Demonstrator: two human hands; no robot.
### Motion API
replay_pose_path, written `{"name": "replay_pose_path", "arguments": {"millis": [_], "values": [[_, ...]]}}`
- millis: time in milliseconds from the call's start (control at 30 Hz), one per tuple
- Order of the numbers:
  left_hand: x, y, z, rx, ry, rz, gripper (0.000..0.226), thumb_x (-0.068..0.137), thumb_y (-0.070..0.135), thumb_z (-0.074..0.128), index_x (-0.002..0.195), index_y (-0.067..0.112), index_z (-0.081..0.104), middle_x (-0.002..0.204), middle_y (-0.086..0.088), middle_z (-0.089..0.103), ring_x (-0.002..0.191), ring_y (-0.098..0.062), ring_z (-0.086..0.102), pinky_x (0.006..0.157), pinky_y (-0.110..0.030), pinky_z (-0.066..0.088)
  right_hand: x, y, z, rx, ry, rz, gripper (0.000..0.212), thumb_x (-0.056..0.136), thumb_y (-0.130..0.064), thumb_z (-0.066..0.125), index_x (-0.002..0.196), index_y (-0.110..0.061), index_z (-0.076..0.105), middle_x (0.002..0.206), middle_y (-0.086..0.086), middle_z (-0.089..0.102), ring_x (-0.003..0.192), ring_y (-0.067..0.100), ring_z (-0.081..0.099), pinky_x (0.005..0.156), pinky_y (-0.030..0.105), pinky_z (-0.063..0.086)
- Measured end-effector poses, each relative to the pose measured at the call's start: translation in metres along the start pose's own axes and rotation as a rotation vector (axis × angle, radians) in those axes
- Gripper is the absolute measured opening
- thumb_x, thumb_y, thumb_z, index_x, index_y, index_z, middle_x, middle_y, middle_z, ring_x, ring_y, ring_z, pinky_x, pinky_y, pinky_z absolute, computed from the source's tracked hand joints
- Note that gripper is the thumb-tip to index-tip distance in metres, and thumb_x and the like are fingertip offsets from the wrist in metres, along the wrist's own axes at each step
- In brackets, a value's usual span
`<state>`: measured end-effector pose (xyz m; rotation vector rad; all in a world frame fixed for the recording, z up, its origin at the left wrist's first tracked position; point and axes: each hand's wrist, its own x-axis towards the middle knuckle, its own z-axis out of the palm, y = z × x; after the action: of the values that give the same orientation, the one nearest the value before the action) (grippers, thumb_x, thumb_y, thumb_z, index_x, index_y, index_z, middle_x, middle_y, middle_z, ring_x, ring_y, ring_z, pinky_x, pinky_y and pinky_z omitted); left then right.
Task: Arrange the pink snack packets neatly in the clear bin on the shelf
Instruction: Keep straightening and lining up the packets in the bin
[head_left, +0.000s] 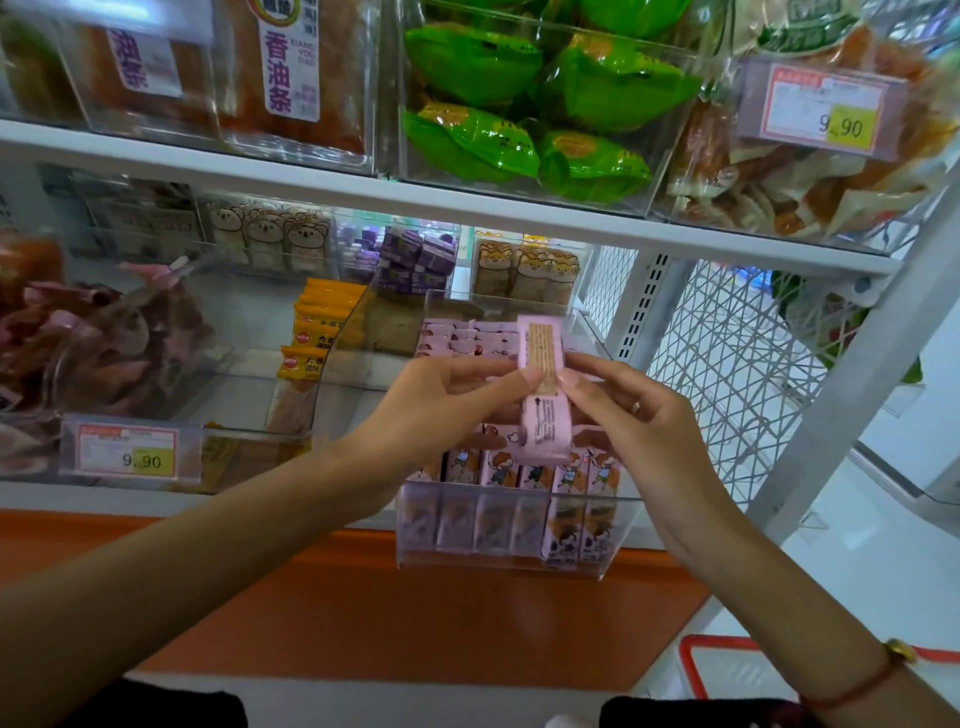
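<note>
left hand (441, 400) and right hand (623, 410) pinching one glossy oblong pink packet (540, 395) above the rigid clear bin (498, 564)

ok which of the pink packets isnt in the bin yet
The pink packet pinched between the left hand and right hand, held above the clear bin; the others stand inside.

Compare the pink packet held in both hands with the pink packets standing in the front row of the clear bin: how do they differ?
The held packet is above the clear bin, pinched by the left hand and right hand; the front-row packets stand untouched inside. The held packet shows its printed-text back; the front-row packets show cartoon fronts. Both are pink.
</note>
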<state>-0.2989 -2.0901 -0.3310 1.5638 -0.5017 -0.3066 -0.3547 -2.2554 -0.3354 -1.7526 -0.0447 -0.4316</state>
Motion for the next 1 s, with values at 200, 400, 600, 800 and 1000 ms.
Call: {"name": "replay_pose_path", "arguments": {"millis": [200,400,600,800,1000], "values": [[0.0047,-0.0015,-0.0010,-0.067,-0.031,-0.209,0.032,0.077,0.042,0.071,0.091,0.013,0.074,0.085,0.001,0.076,0.075,-0.006,0.072,0.055,-0.013,0.051,0.0021,0.0043,0.0007,0.078,-0.028,0.163,0.045,0.068,-0.045,0.068,0.105,-0.020,0.069,0.083,0.000,0.075,0.075,0.014,0.071,0.062,0.019,0.052],[0.0052,-0.0015,-0.0057,0.010,-0.081,-0.100,0.029,0.081,0.037,0.068,0.108,0.024,0.069,0.092,0.009,0.075,0.085,-0.004,0.071,0.063,-0.013,0.054,0.0025,0.0049,0.0010,0.069,-0.041,0.097,0.050,0.069,-0.041,0.068,0.116,-0.027,0.061,0.089,-0.001,0.074,0.083,0.012,0.071,0.069,0.021,0.054],[0.0031,0.0032,-0.0077,0.168,-0.101,0.244,0.036,0.087,0.006,0.063,0.116,0.028,0.059,0.105,0.015,0.069,0.100,0.003,0.065,0.079,-0.008,0.049,0.0008,0.0030,-0.0002,-0.070,0.016,-0.131,0.045,0.065,-0.030,0.076,0.108,-0.034,0.065,0.093,-0.016,0.071,0.092,0.000,0.065,0.076,0.016,0.054],[0.0040,-0.0005,-0.0053,0.138,-0.159,0.197,0.035,0.093,0.008,0.057,0.125,0.022,0.057,0.111,0.011,0.068,0.100,-0.001,0.065,0.080,-0.016,0.054,-0.0009,0.0044,-0.0006,-0.120,0.025,-0.166,0.042,0.063,-0.034,0.076,0.104,-0.037,0.065,0.089,-0.015,0.070,0.089,0.002,0.066,0.074,0.023,0.057],[0.0065,-0.0012,-0.0084,0.118,0.016,0.197,0.059,0.066,0.040,0.073,0.121,0.034,0.052,0.119,0.019,0.062,0.105,0.005,0.061,0.078,-0.015,0.053,-0.0008,0.0044,0.0006,-0.069,-0.144,-0.106,0.042,0.076,-0.038,0.059,0.118,-0.034,0.060,0.102,-0.015,0.071,0.095,-0.001,0.065,0.080,0.012,0.050]]}}
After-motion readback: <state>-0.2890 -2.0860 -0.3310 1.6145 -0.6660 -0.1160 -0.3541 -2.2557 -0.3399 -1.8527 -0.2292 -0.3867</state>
